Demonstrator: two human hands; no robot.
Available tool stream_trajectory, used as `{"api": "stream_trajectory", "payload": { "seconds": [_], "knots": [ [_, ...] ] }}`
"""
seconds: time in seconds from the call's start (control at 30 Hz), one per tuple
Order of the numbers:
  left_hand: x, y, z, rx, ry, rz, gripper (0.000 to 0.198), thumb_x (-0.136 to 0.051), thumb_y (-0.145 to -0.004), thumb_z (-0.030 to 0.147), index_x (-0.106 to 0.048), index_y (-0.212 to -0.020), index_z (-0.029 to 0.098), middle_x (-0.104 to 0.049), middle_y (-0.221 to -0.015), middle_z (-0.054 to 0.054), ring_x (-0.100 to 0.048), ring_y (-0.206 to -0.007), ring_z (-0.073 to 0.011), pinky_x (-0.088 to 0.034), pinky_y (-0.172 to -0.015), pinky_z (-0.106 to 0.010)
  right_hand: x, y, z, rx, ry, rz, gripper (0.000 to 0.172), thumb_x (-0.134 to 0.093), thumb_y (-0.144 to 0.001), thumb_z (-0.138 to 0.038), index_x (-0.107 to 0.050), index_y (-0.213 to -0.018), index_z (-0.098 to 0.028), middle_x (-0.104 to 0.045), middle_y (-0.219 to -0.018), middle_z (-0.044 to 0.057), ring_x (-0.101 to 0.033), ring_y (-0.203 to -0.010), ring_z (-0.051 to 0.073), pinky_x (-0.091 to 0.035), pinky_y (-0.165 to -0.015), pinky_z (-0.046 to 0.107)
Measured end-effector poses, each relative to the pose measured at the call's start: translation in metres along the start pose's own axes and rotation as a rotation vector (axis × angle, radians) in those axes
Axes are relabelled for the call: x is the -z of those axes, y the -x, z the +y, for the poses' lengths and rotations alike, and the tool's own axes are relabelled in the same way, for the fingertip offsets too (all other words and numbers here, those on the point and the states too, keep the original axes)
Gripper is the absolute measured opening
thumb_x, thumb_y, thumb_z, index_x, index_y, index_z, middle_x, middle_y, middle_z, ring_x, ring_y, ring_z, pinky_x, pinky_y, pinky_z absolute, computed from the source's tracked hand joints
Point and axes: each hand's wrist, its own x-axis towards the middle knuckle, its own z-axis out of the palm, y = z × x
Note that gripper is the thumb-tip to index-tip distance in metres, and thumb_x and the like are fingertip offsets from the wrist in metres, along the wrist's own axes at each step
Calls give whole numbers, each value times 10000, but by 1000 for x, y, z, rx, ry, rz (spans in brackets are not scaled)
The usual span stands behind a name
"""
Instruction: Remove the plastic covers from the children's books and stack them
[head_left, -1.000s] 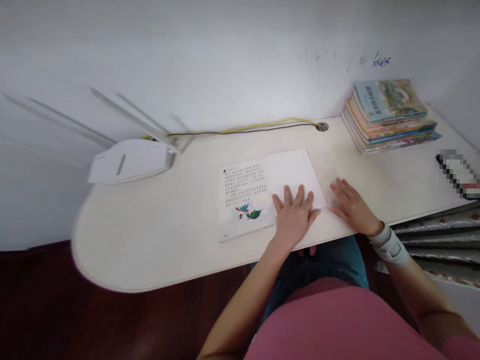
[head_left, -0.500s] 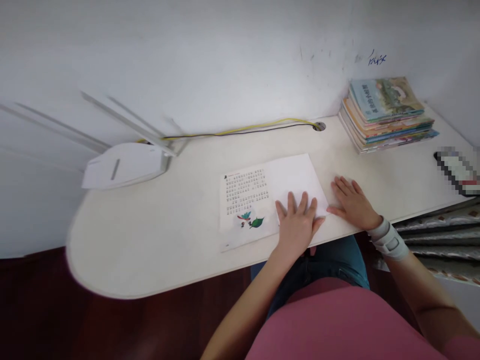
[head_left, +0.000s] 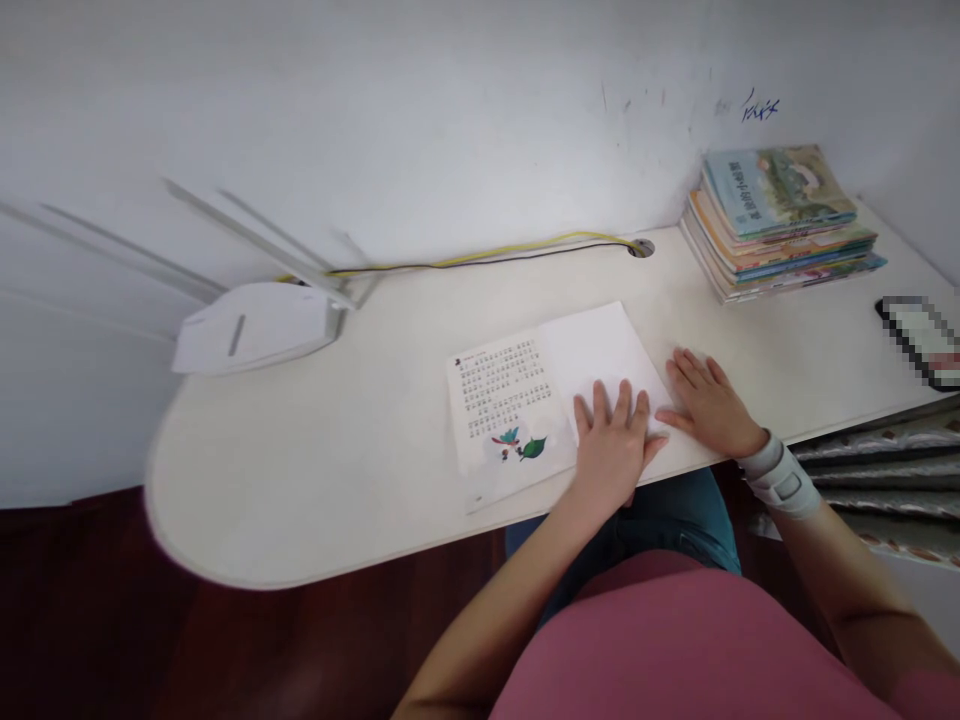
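An open booklet lies on the white desk, with printed text and a small picture of an insect and a green leaf on its left page. The right page is mostly blank white. My left hand rests flat on the lower part of that blank page, fingers spread. Just beyond the booklet's right edge, my right hand lies palm down on the desk. Its fingers are stretched out and the thumb points toward the booklet. A grey wrist brace wraps the right wrist.
A stack of thin books stands at the back right, with a pixelated phone-like object before it. At the left is a white router with long antennas. Yellow and black cables run along the wall into a desk hole.
My left hand has shifted slightly right, and the booklet has turned a little with its lower left corner moving right. My right hand stays in about the same place.
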Motion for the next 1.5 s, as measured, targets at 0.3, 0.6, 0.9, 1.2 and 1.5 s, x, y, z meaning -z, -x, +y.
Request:
{"api": "stream_trajectory", "payload": {
  "seconds": [0.3, 0.6, 0.9, 1.2, 1.5],
  "knots": [
    [30, -21, -40, -238, 8, -139, 481, -331, -952, 449, -481, -1341, 209, -472, -1427, -77, -425, -1285, -317, -379, -1020, -460, -1, 0, 1, -6, 2, -6, 801, -244, -902, -641, -398, -1382, -19, -361, -1463, 232, -283, -1385, 303, -232, -1102, 493],
    [33, -96, -77, -113, -13, -258, 876, -304, -832, 720, -210, -1485, 144, -161, -1555, -195, -123, -1407, -432, -163, -1074, -624, -2, 1, 3, 1, 34, -27, 722, -285, -906, -626, -328, -1451, -156, -311, -1501, 196, -262, -1396, 291, -224, -1098, 491],
    [28, -96, -79, -141, 8, -176, 832, -342, -814, 720, -325, -1430, 161, -334, -1480, -186, -264, -1344, -420, -241, -1050, -566, 2, -1, 1, 6, 31, -62, 679, -302, -904, -621, -393, -1424, -194, -299, -1507, 192, -248, -1401, 303, -207, -1105, 505],
    [23, -103, -90, -172, 56, -196, 898, -319, -794, 758, -262, -1462, 161, -213, -1549, -163, -184, -1412, -344, -180, -1116, -470, 16, -15, 1, 16, 13, -75, 620, -320, -915, -587, -420, -1405, -220, -285, -1517, 177, -258, -1393, 330, -249, -1066, 548],
    [16, -108, -91, -148, 81, -195, 1044, -315, -732, 816, -245, -1451, 63, -158, -1556, -191, -176, -1418, -340, -153, -1129, -451, 8, -99, -3, 1, 29, -96, 647, -278, -936, -562, -411, -1400, -131, -364, -1460, 236, -320, -1357, 355, -288, -1035, 540]
  ]
}}
